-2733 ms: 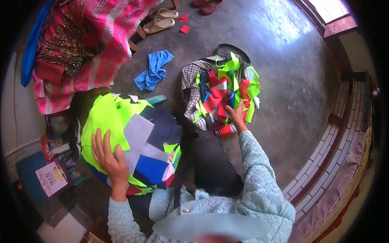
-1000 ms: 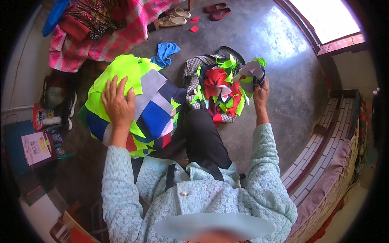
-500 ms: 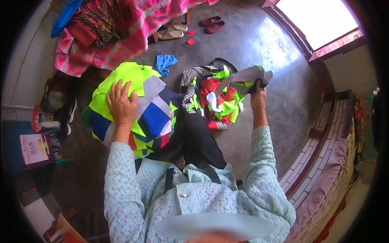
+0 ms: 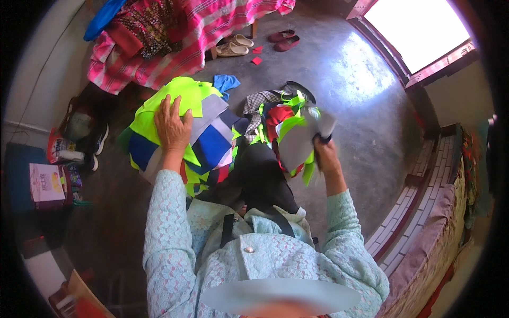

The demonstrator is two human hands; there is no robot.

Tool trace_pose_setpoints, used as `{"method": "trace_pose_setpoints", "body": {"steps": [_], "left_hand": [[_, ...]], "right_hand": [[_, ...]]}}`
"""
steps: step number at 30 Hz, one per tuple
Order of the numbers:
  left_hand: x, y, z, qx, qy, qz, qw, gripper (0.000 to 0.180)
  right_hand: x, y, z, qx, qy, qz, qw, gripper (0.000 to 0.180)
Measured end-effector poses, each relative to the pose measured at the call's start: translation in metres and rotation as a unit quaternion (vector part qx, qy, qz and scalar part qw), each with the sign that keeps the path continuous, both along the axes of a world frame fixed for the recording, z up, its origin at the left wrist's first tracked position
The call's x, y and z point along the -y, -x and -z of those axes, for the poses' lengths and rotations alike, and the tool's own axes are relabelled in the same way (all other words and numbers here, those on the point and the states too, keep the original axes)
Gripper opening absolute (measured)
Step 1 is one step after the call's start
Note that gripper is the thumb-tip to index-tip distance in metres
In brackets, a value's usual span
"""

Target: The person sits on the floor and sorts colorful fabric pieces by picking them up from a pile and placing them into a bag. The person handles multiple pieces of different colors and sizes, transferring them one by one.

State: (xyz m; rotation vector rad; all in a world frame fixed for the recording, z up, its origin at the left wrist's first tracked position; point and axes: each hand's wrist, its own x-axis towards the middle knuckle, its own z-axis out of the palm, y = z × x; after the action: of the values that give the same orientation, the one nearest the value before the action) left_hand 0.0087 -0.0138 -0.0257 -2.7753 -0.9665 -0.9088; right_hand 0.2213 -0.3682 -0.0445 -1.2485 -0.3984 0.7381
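My left hand (image 4: 174, 124) lies flat with its fingers stretched on a rounded heap of cloth pieces (image 4: 209, 148) in neon yellow-green, grey and blue. The heap sits on my left, close to my knee. My right hand (image 4: 326, 153) is closed on a few fabric scraps (image 4: 297, 146), grey with neon green and some dark cloth, slightly blurred by motion. They hang over a loose pile of red, green and white scraps (image 4: 277, 116). Around that pile shows black-and-white checked cloth (image 4: 255, 105) with a dark strap or rim behind it.
A blue cloth piece (image 4: 225, 85) lies on the grey floor beyond the heap. Farther off are beige shoes (image 4: 231, 50), maroon shoes (image 4: 287, 43) and small red scraps (image 4: 257, 60). A pink plaid cover (image 4: 207, 32) hangs at the far left. A box (image 4: 47, 183) stands at left.
My right hand has come nearer and a little to the left, bringing the grey scraps down over the pile. The view has shifted slightly; my left hand stays on the heap.
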Motion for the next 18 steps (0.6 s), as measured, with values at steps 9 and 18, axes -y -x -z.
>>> {"method": "trace_pose_setpoints", "body": {"steps": [9, 18], "left_hand": [[-0.002, 0.005, 0.006, 0.03, -0.008, 0.008, 0.999, 0.041], [-0.014, 0.008, 0.01, 0.091, 0.039, 0.056, 0.994, 0.044]], "right_hand": [[-0.024, 0.13, 0.006, 0.642, 0.21, -0.214, 0.705, 0.042], [-0.022, 0.133, 0.017, 0.631, 0.185, -0.145, 0.739, 0.049]]}}
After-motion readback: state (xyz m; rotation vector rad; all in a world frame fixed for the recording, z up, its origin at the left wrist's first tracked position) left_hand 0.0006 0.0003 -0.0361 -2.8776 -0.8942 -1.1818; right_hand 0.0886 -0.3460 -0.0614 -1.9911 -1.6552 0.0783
